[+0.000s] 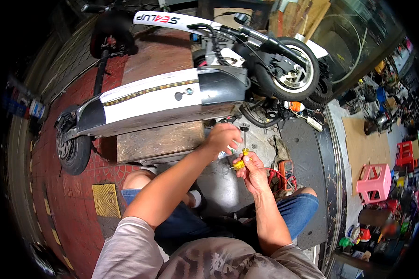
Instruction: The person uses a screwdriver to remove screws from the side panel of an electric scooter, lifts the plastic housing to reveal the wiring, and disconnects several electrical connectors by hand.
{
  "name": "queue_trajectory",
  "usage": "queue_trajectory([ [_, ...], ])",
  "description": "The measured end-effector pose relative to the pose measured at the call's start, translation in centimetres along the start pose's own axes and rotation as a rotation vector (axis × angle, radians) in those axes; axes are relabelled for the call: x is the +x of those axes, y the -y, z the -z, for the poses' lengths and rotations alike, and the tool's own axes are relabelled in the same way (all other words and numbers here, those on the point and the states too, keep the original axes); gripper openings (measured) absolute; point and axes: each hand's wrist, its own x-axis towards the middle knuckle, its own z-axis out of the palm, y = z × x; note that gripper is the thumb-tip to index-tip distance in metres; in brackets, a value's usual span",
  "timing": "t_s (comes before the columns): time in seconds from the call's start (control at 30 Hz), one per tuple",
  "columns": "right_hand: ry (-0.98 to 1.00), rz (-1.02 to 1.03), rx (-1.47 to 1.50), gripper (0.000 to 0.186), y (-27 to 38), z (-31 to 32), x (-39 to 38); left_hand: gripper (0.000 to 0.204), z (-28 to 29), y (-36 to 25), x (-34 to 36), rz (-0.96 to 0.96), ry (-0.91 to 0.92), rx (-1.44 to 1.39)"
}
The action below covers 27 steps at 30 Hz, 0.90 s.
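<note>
My right hand (252, 173) is closed round a screwdriver with a yellow handle (245, 152), its thin shaft pointing away from me. A second yellow handle (238, 165) shows between the same fingers; I cannot tell whether it belongs to another screwdriver. At the far end of the shaft sits a small dark round piece (244, 126); whether they touch is unclear. My left hand (223, 138) is just left of the shaft, its fingers smeared and partly hidden. Beyond my hands, a white and black electric scooter (149, 93) lies on its side, its deck propped over a wooden block (160, 142).
An orange multimeter (287, 173) with red leads lies by my right knee. A scooter wheel (291, 69) stands above at the right, with cables beneath. A pink plastic stool (374, 183) and crowded goods fill the right side. A yellow textured tile (105, 200) is set in the red paving.
</note>
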Motion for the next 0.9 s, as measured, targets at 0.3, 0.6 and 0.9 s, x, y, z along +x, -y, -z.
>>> queue_trajectory([
  [0.3,-0.211,-0.008,-0.313,0.014,0.4,2.8,-3.8,0.009,-1.8,-0.7,0.5,0.044,0.050,0.126],
  [0.6,-0.287,0.003,-0.578,0.014,4.7,6.3,-8.4,0.006,-5.9,-0.7,2.7,-0.066,0.251,0.598],
  [0.9,-0.429,0.088,-0.834,0.011,18.5,7.6,-14.0,0.014,-7.5,9.1,13.2,-0.202,-0.189,0.916],
])
